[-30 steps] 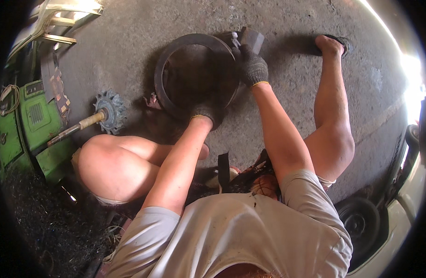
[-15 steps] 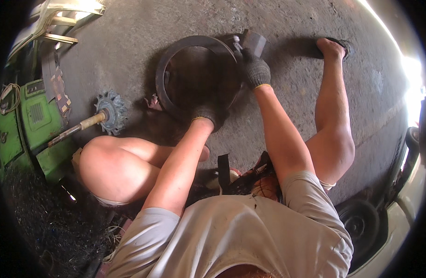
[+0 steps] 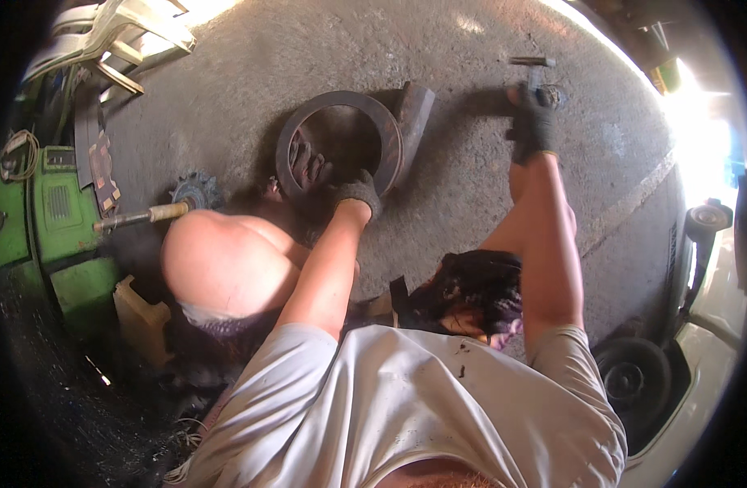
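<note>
A thick dark metal ring (image 3: 394, 138) stands tilted on the concrete floor in front of me. My left hand (image 3: 359, 193), in a dark knit glove, is closed on its near rim. Out to the right, my gloved right hand (image 3: 533, 126) is wrapped round a hammer (image 3: 534, 63), its head pointing away from me. An angular steel block (image 3: 415, 114) lies against the ring's right side. Through the ring's opening a dark, crumpled glove-like thing (image 3: 310, 167) shows; I cannot tell exactly what it is.
To the left, a toothed metal wheel on a shaft (image 3: 196, 193) lies near a green machine (image 3: 68, 207). Pale plastic chairs (image 3: 117, 37) stand at the far left. A light-coloured vehicle with a dark wheel (image 3: 631, 378) is at the right. My bent left knee (image 3: 227, 260) is close to the ring.
My right hand has swung the hammer away from the ring to the right. My left hand stays at the near rim. The view has shifted, and my right leg is now partly behind my arm.
</note>
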Tool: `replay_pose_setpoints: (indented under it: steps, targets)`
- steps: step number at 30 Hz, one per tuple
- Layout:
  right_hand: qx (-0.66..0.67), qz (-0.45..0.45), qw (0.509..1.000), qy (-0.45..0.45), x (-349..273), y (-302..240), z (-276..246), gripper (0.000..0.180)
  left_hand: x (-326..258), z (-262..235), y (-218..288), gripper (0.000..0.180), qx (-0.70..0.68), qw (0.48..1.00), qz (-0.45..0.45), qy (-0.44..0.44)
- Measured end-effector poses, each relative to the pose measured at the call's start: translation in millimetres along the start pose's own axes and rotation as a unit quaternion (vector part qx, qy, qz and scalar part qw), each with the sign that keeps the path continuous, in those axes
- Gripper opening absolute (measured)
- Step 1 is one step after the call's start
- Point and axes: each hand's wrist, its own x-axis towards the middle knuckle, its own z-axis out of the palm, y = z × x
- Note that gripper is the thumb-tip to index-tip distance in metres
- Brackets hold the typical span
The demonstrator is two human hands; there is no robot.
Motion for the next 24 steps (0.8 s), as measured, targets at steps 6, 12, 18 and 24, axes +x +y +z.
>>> replay_pose_setpoints:
  steps: [6,12,18,24]
  targets:
    - [-0.039,0.023,0.998,0.040,-73.6,10.0,-215.6,0.022,-37.7,-56.4,19.0,0.076,-0.129,0.987,0.045,0.079]
    - [-0.053,0.364,0.929,0.042,-264.2,198.1,-340.1,0.035,-17.0,-112.9,-3.0,0.071,-0.326,0.912,0.036,0.246]
    - [0.045,0.490,0.871,0.003,-434.4,350.8,-315.9,0.016,6.5,-161.6,-36.9,0.063,-0.434,0.860,-0.021,0.268]
    - [0.055,0.197,0.953,-0.222,-372.4,375.5,-285.2,0.046,-45.3,-254.5,-78.2,0.052,-0.573,0.750,0.062,0.324]
